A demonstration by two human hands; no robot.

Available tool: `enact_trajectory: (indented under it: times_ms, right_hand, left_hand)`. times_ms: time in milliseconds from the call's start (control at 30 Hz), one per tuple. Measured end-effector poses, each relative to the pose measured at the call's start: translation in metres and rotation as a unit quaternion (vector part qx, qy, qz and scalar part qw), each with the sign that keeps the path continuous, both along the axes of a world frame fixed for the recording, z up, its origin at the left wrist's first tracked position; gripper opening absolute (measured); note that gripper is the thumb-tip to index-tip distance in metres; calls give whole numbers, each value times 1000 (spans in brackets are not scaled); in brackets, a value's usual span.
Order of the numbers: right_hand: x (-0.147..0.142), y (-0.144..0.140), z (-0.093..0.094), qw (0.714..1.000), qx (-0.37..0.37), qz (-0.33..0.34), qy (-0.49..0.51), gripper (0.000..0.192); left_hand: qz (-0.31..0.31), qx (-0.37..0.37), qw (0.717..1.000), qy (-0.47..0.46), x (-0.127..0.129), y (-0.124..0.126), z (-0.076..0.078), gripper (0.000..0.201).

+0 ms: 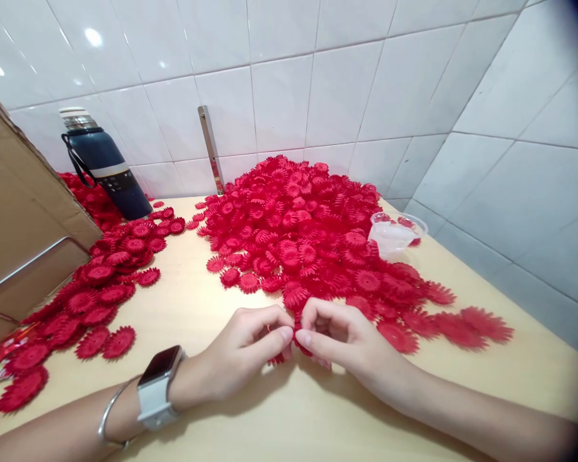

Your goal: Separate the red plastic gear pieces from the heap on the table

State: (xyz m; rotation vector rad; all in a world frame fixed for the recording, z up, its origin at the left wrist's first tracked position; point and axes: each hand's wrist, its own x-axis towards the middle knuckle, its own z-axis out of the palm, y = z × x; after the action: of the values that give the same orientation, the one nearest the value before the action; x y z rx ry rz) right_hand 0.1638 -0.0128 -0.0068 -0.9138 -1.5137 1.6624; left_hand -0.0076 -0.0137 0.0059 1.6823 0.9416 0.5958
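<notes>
Step in hand, by my reading: working one red flower (296, 343) between both hands at the counter's (212, 321) near edge, just in front of the big pile (298, 224); likely joining or separating layers. Left hand (241, 353), watch (160, 387) on wrist, thumb and forefinger pinched narrow on the flower; right hand (340, 337) mirrors it, fingers curled, tips nearly meeting the left's. Next move calls for a fine, steady pinch; forearms lie low over the counter, converging.
</notes>
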Motion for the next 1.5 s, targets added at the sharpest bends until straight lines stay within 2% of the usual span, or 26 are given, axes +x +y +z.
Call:
enact_trajectory:
  times_ms: [533,867,1100,1200,1367,1500]
  right_hand:
    - [1,0,0,1000,2,10,27,19]
    - [1,0,-3,1000,2,-2,1,12]
    - [0,0,-1,999,-28,-17,-21,9]
    - [2,0,-3,999,-38,-39,-7,9]
    - [7,2,-11,986,-83,-112,94,14]
    - [7,4,-12,973,-117,-141,142,19]
  left_hand:
    - [11,-19,1000,-9,1,0,1,22]
    - [-2,17,1000,26,1,0,-2,19]
    - [56,80,989,115,5,1,-2,13]
    - [98,77,985,121,3,3,-4,14]
    - [165,61,979,100,-3,10,-8,19]
    - [157,49,983,83,-3,10,-8,19]
